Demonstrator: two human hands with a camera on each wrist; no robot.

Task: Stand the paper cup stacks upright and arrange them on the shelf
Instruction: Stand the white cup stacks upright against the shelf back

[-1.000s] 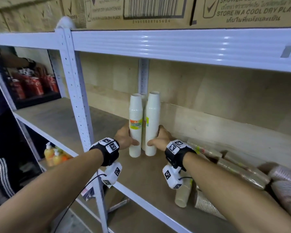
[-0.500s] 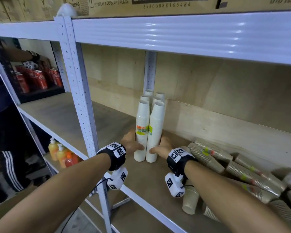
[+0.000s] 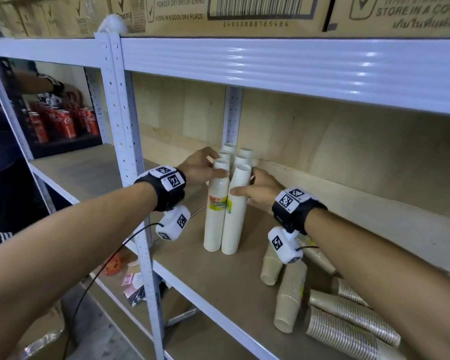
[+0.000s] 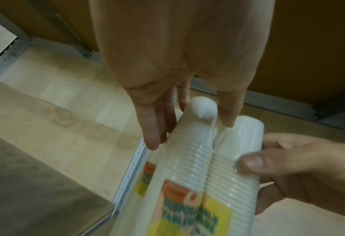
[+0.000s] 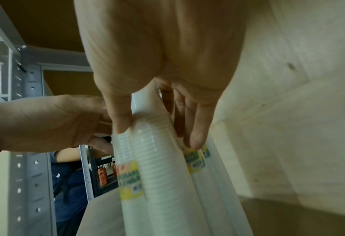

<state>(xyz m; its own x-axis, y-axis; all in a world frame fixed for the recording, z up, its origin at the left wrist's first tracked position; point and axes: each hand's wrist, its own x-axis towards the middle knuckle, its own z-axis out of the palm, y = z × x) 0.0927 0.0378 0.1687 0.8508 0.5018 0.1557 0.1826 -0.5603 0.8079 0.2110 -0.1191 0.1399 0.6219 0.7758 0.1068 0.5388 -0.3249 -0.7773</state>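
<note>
Several white paper cup stacks stand upright in two rows near the shelf's back post. My left hand (image 3: pixel 216 165) holds the front left stack (image 3: pixel 215 216) near its top. Its thumb lies in front and its fingers reach behind, as the left wrist view shows (image 4: pixel 189 132). My right hand (image 3: pixel 243 184) holds the front right stack (image 3: pixel 234 219) the same way, thumb in front and fingers at its far side (image 5: pixel 158 135). The back stacks (image 3: pixel 240 154) are partly hidden. Several brown cup stacks (image 3: pixel 348 333) lie on their sides on the shelf board (image 3: pixel 218 281) at the right.
A white perforated post (image 3: pixel 130 178) stands left of my left arm. The upper shelf beam (image 3: pixel 296 66) hangs low overhead with cartons on it. Red cans (image 3: pixel 63 123) and another person (image 3: pixel 0 141) are at the far left. Small items lie on the lower shelf.
Both hands have slid up from the bases of the two front white stacks to near their tops. The stacks now stand close against the rows behind.
</note>
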